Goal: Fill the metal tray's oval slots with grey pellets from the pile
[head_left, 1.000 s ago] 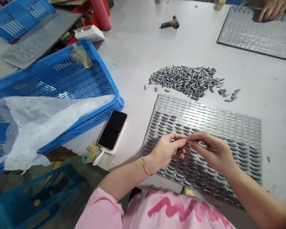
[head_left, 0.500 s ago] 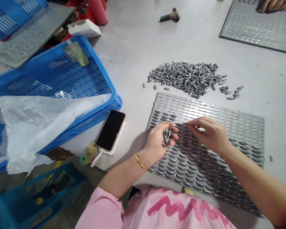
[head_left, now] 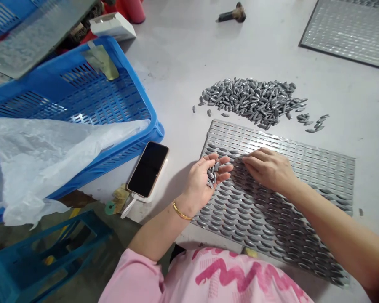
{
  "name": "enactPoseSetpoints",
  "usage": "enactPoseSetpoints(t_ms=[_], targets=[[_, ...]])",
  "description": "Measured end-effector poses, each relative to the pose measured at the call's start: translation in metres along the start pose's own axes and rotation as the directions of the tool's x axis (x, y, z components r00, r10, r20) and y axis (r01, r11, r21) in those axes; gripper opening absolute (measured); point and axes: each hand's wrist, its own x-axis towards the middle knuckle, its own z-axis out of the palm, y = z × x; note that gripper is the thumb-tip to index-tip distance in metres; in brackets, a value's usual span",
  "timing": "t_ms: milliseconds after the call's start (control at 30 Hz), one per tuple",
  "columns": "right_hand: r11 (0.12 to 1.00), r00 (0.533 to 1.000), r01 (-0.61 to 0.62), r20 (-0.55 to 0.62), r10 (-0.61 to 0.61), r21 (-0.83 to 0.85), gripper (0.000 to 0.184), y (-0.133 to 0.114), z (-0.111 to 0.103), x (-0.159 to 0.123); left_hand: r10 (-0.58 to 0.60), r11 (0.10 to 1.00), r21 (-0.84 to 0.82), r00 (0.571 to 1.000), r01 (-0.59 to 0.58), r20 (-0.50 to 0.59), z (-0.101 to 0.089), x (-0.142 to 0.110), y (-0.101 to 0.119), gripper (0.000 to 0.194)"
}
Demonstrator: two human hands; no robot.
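My left hand (head_left: 198, 180) is cupped, palm up, around several small grey spindle-shaped pieces (head_left: 212, 174), above the left side of a slotted metallic tray (head_left: 322, 166). My right hand (head_left: 270, 169) has its fingertips pinched together and pressed down on the tray, just right of the left hand. Whatever lies under those fingertips is hidden. Rows of the same grey pieces (head_left: 259, 243) fill the near part and left side of the tray, while the slots of the far right part are bare. Behind the tray lies a loose pile of these pieces (head_left: 255, 101).
A phone (head_left: 148, 169) lies left of the tray, beside a blue plastic crate (head_left: 139, 90) with a clear plastic bag (head_left: 44, 155) over it. A dark bolt-like tool (head_left: 232, 14) and another slotted tray (head_left: 350, 33) are farther back. A blue stool (head_left: 91, 235) stands below.
My left hand has shifted slightly left and its fingers have spread a little. My right hand has flattened lower onto the tray. The other person's hand at the far tray has gone from view.
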Motion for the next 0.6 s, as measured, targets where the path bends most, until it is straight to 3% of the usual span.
enactPoseSetpoints(t_ms=[133, 267, 367, 467, 600], targets=[[0.996, 0.995, 0.079, 0.071, -0.076, -0.039, 0.024, 0.004, -0.005, 0.004, -0.039, 0.998, -0.045, 0.999, 0.04, 0.018, -0.001, 0.002, 0.001, 0.015], [0.998, 0.994, 0.06, 0.096, -0.06, 0.004, 0.023, 0.005, -0.004, 0.004, -0.116, 0.99, -0.077, 0.99, 0.121, 0.077, -0.002, 0.005, -0.002, 0.02], [0.992, 0.999, -0.007, 0.048, 0.001, 0.127, 0.025, 0.0, -0.01, 0.005, -0.146, 0.985, -0.072, 0.979, 0.157, 0.143, -0.004, 0.006, -0.008, 0.023], [0.93, 0.994, -0.084, -0.033, 0.102, 0.359, 0.026, -0.015, -0.023, 0.009, -0.164, 0.98, -0.076, 0.965, 0.183, 0.204, -0.005, 0.008, -0.014, 0.024], [0.85, 0.996, -0.089, 0.05, 0.074, 0.518, 0.026, -0.036, -0.034, 0.02, -0.159, 0.981, -0.077, 0.964, 0.179, 0.215, -0.005, 0.01, -0.022, 0.029]])
